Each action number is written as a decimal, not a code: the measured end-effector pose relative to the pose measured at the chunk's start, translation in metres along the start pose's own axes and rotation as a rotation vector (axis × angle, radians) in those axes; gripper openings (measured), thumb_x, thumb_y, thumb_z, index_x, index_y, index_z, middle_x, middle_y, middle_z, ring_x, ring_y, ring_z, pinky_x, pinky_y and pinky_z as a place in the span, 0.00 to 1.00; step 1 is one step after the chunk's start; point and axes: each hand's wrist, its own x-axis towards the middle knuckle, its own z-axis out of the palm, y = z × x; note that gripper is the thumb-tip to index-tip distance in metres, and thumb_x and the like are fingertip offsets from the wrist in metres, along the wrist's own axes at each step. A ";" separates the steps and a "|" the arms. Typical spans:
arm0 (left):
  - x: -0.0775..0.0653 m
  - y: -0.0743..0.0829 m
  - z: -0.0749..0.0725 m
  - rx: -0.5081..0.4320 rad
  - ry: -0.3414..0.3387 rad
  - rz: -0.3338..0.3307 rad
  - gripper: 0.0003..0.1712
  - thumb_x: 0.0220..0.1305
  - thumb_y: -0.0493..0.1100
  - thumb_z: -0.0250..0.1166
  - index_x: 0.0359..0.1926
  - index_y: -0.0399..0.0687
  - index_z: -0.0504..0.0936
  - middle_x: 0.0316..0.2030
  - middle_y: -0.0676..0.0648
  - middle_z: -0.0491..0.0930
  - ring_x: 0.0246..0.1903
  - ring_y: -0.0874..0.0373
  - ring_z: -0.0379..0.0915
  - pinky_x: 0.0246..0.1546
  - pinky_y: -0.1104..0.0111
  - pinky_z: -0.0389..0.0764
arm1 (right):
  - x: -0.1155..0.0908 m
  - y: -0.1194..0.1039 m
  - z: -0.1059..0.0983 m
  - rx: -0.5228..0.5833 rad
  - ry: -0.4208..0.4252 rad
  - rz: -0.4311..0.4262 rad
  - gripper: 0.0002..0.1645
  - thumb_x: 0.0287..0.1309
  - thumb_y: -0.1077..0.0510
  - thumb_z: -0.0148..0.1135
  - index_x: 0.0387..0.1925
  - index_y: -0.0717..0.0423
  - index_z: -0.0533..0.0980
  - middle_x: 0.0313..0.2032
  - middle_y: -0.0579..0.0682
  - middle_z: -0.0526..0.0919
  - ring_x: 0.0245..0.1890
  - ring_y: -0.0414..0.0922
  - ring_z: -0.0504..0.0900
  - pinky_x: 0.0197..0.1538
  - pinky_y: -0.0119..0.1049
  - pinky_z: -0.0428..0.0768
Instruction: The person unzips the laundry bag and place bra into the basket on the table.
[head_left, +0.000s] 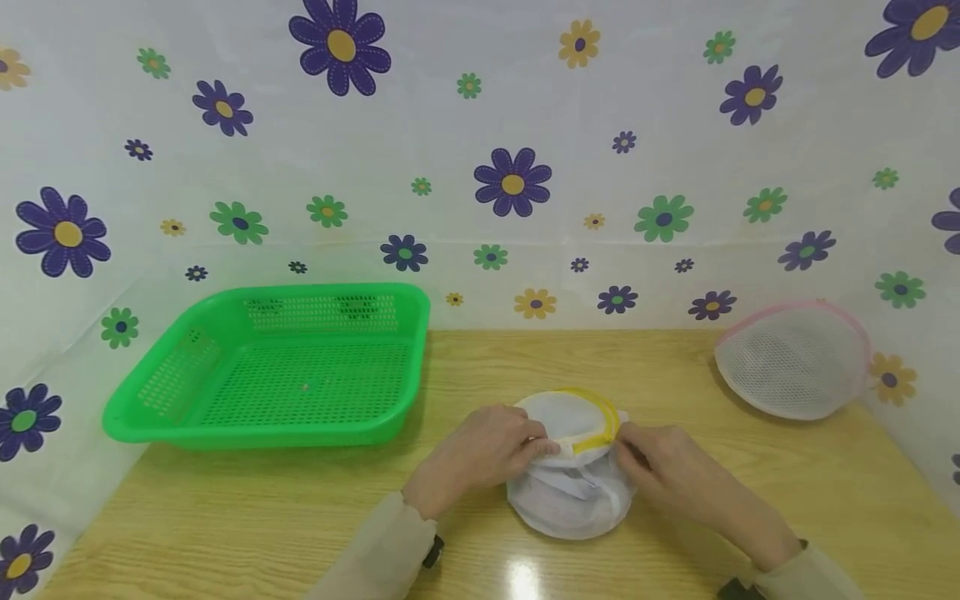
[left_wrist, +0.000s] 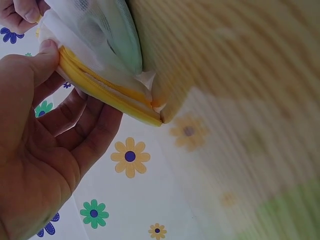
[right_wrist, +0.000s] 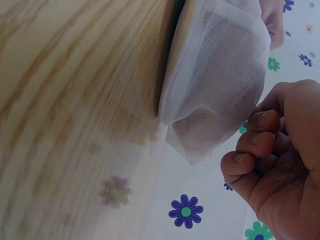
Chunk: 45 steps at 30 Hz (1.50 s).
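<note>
A white mesh laundry bag (head_left: 573, 500) with yellow zipper trim (left_wrist: 107, 92) sits on the table between both hands. Its top part is folded up, showing a pale round panel in the head view. On the bag's left side, my left hand (head_left: 495, 446) pinches the trimmed edge between thumb and fingers, as the left wrist view (left_wrist: 55, 120) also shows. My right hand (head_left: 667, 467) pinches the yellow trim at the right edge, fingers curled in the right wrist view (right_wrist: 280, 160); what lies inside that pinch is hidden. Something pale green (left_wrist: 127, 42) shows beside the mesh.
A green plastic basket (head_left: 300, 435) with perforated sides stands at the back left of the wooden table (head_left: 525, 358). Another white mesh bag (head_left: 795, 367), pink-edged, lies at the back right. A flower-printed cloth (head_left: 450, 167) hangs behind the table.
</note>
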 end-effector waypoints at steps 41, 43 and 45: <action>0.001 0.001 0.000 0.000 -0.016 -0.011 0.18 0.75 0.56 0.59 0.42 0.53 0.90 0.27 0.57 0.80 0.25 0.67 0.67 0.28 0.76 0.70 | 0.001 -0.003 0.002 0.003 0.009 -0.030 0.19 0.58 0.72 0.60 0.23 0.46 0.69 0.19 0.31 0.61 0.20 0.22 0.58 0.19 0.21 0.63; 0.001 0.001 0.000 -0.005 -0.020 -0.014 0.18 0.75 0.57 0.59 0.42 0.53 0.90 0.27 0.57 0.80 0.25 0.67 0.67 0.28 0.76 0.70 | 0.000 -0.003 0.003 0.006 0.005 -0.025 0.19 0.59 0.72 0.60 0.23 0.46 0.69 0.19 0.31 0.61 0.20 0.22 0.58 0.19 0.21 0.63; 0.001 0.001 0.000 -0.009 -0.024 -0.015 0.19 0.75 0.57 0.59 0.42 0.53 0.90 0.26 0.57 0.80 0.25 0.67 0.67 0.28 0.76 0.70 | 0.000 -0.004 0.003 0.005 0.008 -0.027 0.19 0.59 0.72 0.60 0.23 0.46 0.69 0.19 0.31 0.61 0.19 0.22 0.57 0.19 0.21 0.62</action>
